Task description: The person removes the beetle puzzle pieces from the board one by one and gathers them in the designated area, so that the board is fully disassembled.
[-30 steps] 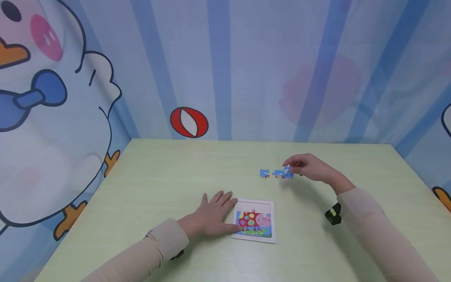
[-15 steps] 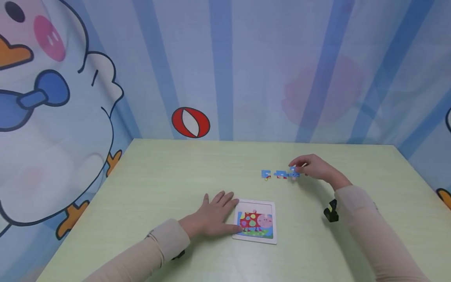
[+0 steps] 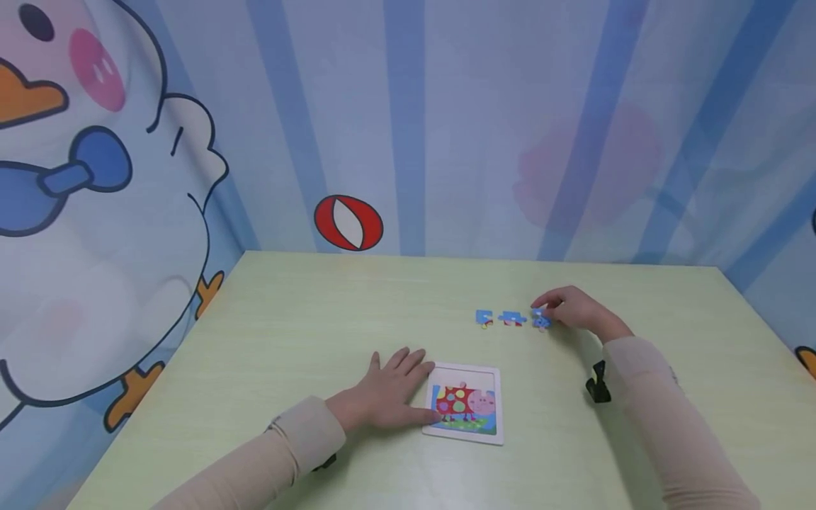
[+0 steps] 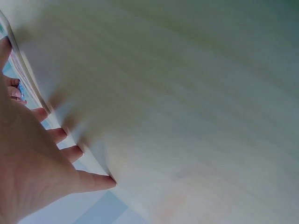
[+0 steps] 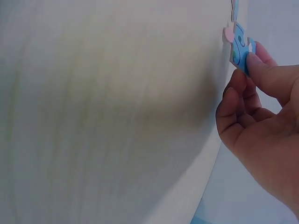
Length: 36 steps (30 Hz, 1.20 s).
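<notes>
My right hand (image 3: pixel 576 309) pinches a blue jigsaw piece (image 3: pixel 540 320) between thumb and fingers at the right end of a short row. In the right wrist view this piece (image 5: pixel 239 46) appears tilted, with a pink knob on one edge. Two other pieces lie to its left: a middle one (image 3: pixel 512 319) and a left one (image 3: pixel 484 318), both blue with some red. My left hand (image 3: pixel 387 397) has its fingers spread, its thumb over the left edge of a white-framed puzzle tray (image 3: pixel 468 438). Joined pieces in the tray picture a pink pig (image 3: pixel 482 402) in spotted red; its upper strip is bare.
Everything lies on a pale green table (image 3: pixel 306 304). Behind it hangs a blue striped cloth (image 3: pixel 465 127) with a printed ball (image 3: pixel 348 222) and a large white bird (image 3: pixel 108 269). A black strap part (image 3: pixel 598 382) hangs at the right wrist.
My right hand has shifted right with its piece, which now stands apart from the middle piece. The left hand stays on the tray's edge.
</notes>
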### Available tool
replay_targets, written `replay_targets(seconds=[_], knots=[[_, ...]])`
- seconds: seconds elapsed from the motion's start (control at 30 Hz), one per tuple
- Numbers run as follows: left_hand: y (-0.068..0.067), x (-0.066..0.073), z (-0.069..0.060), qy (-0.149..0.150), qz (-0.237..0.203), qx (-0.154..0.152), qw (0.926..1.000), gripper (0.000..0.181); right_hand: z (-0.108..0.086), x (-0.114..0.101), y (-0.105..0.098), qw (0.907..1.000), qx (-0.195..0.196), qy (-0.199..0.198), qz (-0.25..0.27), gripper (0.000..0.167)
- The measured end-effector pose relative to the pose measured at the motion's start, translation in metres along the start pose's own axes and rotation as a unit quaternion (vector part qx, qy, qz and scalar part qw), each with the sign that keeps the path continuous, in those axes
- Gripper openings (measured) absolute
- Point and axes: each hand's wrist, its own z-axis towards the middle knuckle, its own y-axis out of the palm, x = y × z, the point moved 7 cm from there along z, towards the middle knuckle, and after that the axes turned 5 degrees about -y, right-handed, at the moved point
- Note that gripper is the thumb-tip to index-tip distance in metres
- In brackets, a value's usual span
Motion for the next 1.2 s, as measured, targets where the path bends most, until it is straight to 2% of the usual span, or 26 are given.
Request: replay_targets(seconds=[0.6, 0.97, 1.07, 1.2], knots=[[-0.001, 0.002, -0.001, -0.006, 0.003, -0.002, 1.0, 0.087, 0.003, 0.002, 0.003, 0.9995, 0.0, -0.001, -0.031, 0.029], [-0.001, 0.001, -0.001, -0.006, 0.002, -0.002, 1.0, 0.087, 0.002, 0.004, 0.003, 0.9989, 0.004, 0.011, -0.045, 0.031], [-0.001, 0.001, -0.001, -0.007, 0.001, -0.002, 1.0, 0.087, 0.0, -0.002, 0.001, 0.999, 0.008, 0.002, -0.045, 0.033], [-0.001, 0.002, -0.002, -0.008, 0.002, -0.003, 1.0, 0.087, -0.004, -0.022, -0.002, 0.9987, 0.016, -0.034, -0.035, 0.036]])
